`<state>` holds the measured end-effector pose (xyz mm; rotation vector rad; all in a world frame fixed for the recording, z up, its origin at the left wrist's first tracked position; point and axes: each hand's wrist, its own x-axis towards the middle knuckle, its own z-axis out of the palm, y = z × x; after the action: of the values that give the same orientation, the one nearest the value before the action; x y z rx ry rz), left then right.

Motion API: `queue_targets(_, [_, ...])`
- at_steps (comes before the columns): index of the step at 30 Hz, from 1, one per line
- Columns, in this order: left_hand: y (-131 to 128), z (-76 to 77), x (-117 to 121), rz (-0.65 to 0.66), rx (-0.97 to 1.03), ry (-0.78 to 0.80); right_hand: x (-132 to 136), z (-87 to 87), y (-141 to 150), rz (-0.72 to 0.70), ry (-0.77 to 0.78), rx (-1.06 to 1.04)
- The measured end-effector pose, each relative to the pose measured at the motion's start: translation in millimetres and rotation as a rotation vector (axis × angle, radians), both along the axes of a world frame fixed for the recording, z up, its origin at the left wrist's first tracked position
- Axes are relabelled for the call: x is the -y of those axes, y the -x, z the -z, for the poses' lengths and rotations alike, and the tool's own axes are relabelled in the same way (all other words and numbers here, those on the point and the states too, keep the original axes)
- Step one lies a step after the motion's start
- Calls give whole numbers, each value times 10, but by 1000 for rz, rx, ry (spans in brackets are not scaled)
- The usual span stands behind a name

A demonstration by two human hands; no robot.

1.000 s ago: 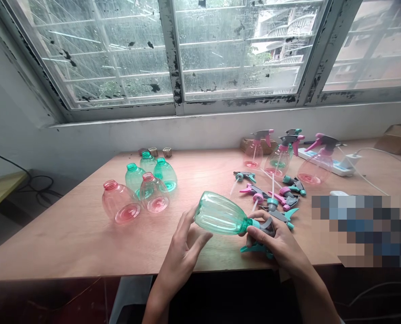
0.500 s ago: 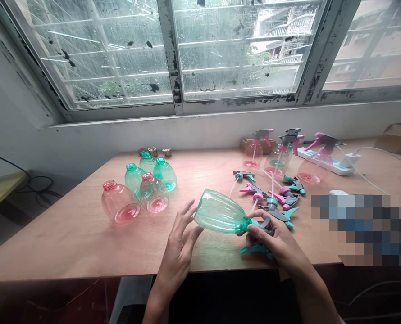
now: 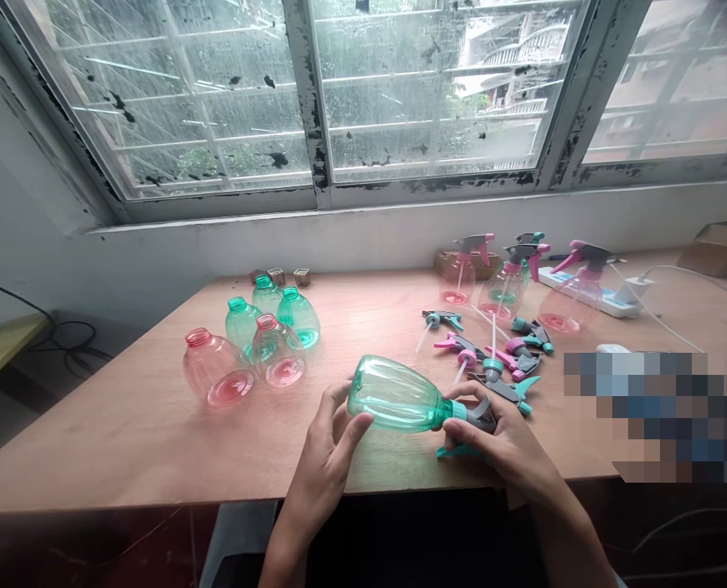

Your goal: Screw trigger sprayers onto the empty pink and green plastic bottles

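Observation:
A clear green spray bottle [image 3: 394, 396] lies sideways in the air between my hands, its base to the left. My left hand [image 3: 325, 453] is closed around the base end, thumb in front and fingers behind. At the neck, a grey and teal trigger sprayer [image 3: 475, 415] sits on the bottle. My right hand [image 3: 514, 445] is closed around this sprayer and its collar, hiding part of it. Just beyond my right hand lie several loose trigger sprayers [image 3: 510, 392] in grey, teal and pink.
Several open green bottles [image 3: 299, 314] and two open pink bottles [image 3: 220, 371] stand on the left of the wooden table [image 3: 124, 433]. Bottles with sprayers fitted [image 3: 568, 302] stand at the back right, beside a white power strip [image 3: 590, 292]. A cardboard box [image 3: 722, 249] is farther right.
My left hand has closed onto the bottle's base, where its fingers were spread before. The bottle has dropped slightly and moved a little left. My right hand keeps its hold.

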<state>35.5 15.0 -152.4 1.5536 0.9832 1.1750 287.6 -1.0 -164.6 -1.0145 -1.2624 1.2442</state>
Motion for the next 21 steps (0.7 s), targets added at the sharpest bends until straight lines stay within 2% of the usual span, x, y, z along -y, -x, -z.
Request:
queue_targets(5, [2,38,-48,3,-13,-32,11,-6,4,17,-4,-55])
queue_targets(13, [-9,-35,24,60,-70,22,-3,12,2,-26,2,-12])
queue_targets(18, [-5,-34,18,-21,-84,21,6,26,-11,-33,30,-8])
queue_targets(21, [-4,-50,13,-1,-106,-14,9,29,-15,-73,8,-12])
